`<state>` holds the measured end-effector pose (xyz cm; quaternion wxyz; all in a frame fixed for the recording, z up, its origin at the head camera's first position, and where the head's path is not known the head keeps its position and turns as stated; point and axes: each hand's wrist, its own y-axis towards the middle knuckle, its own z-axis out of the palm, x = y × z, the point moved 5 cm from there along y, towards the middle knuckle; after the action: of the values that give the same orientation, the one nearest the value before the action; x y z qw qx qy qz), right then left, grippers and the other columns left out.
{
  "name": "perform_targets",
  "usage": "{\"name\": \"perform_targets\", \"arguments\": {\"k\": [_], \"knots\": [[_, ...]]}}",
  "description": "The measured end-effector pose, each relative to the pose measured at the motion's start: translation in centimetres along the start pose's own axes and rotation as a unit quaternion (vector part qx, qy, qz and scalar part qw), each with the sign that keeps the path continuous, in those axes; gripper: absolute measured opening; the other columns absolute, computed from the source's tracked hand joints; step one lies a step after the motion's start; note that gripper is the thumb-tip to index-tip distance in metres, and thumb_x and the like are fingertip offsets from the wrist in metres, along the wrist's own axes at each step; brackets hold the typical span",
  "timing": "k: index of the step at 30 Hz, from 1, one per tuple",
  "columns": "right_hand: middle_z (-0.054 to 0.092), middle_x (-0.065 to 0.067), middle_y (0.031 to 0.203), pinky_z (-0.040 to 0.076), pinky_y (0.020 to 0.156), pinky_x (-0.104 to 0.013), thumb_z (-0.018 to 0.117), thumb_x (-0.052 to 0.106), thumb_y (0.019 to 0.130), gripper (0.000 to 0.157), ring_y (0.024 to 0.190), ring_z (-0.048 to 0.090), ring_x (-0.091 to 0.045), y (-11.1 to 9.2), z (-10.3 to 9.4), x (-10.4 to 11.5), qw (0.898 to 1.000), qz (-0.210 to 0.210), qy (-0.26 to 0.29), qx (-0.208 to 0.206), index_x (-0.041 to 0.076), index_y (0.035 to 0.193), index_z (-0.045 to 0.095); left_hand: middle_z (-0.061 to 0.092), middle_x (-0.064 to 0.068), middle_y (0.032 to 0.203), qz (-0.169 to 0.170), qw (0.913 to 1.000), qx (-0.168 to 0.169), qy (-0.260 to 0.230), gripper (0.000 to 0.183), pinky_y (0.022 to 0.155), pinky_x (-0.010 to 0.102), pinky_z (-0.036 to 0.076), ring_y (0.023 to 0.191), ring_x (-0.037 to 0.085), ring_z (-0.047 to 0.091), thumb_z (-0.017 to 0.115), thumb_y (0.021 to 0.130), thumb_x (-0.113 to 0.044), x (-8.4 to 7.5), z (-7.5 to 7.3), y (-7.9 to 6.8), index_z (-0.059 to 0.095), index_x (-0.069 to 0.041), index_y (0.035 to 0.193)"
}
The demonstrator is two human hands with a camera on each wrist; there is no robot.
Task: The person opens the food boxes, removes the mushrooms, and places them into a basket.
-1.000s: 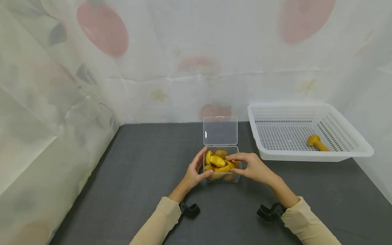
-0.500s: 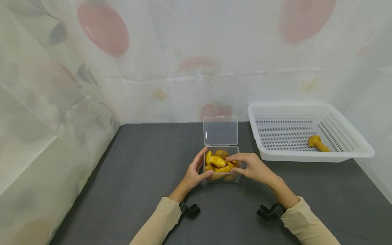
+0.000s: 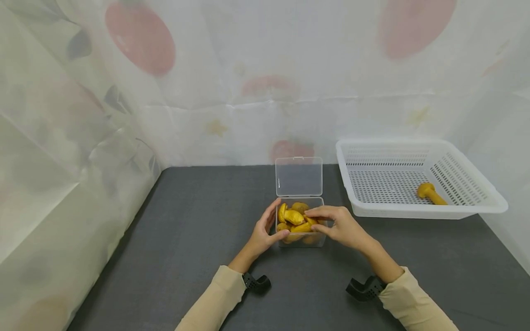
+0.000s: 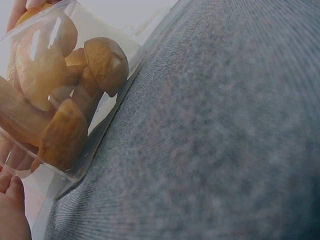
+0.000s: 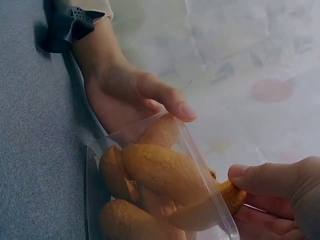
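In the head view, a clear plastic box (image 3: 304,244) stands on the dark table, its hinged lid (image 3: 299,177) folded up at the back. Several yellow-brown mushrooms (image 3: 294,217) fill it to the rim. My left hand (image 3: 262,233) grips the box's left side, thumb on the front rim, fingers along the wall. At the right rim, my right hand (image 3: 347,227) pinches the end of a curved yellow mushroom (image 5: 231,196) between thumb and fingers; the rest of it lies inside the box. Through the wall in the left wrist view, mushroom caps (image 4: 106,65) and stems press together.
A white perforated basket (image 3: 414,211) stands at the back right with one yellow mushroom (image 3: 432,193) lying in it. Pale printed curtains (image 3: 248,119) hang behind and beside the dark tabletop (image 3: 198,207). Both wrists wear black camera mounts (image 3: 257,283).
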<state>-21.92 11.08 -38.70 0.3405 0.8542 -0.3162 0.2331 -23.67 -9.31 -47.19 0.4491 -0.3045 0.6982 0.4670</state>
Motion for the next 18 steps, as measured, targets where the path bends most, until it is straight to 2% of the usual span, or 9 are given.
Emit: {"name": "perform_targets", "arguments": {"k": [5,9,14,18], "knots": [[0.073,-0.019,0.107,0.061,0.077,-0.036,0.076,-0.002,0.077,0.035,0.092,0.071,-0.03,-0.17,-0.06,-0.28,0.999,0.0,0.021,-0.024,-0.003,0.112,0.069,0.019,0.017,0.162,0.003,1.0,0.003,-0.002,0.082,0.115,0.007,0.023,0.15,0.037,0.018,0.07,0.089,-0.025,-0.09,0.11,0.06,0.023,-0.008,0.153],[0.07,-0.022,0.111,0.06,0.079,-0.035,0.076,0.0,0.078,0.035,0.096,0.07,-0.034,-0.23,-0.01,-0.55,0.998,0.029,0.042,-0.031,-0.006,0.112,0.069,0.019,0.018,0.162,0.002,1.0,0.004,-0.004,0.083,0.115,0.007,0.023,0.15,0.038,0.018,0.071,0.088,-0.026,-0.04,0.19,0.14,0.022,-0.007,0.153],[0.068,-0.022,0.117,0.059,0.086,-0.035,0.077,0.005,0.079,0.038,0.103,0.068,-0.035,-0.22,0.08,-0.6,0.996,0.066,0.056,0.002,-0.005,0.115,0.067,0.021,0.019,0.161,0.005,1.0,0.0,-0.001,0.083,0.115,0.008,0.023,0.149,0.039,0.019,0.072,0.087,-0.023,0.09,0.11,0.1,0.023,-0.006,0.153],[0.067,-0.023,0.119,0.057,0.089,-0.038,0.075,0.004,0.081,0.043,0.107,0.066,-0.036,-0.22,0.04,-0.41,0.995,0.074,0.055,0.037,-0.005,0.121,0.063,0.021,0.02,0.161,0.009,1.0,-0.001,-0.002,0.082,0.115,0.008,0.023,0.149,0.04,0.02,0.072,0.087,-0.019,0.12,0.04,0.09,0.024,-0.006,0.153]]}}
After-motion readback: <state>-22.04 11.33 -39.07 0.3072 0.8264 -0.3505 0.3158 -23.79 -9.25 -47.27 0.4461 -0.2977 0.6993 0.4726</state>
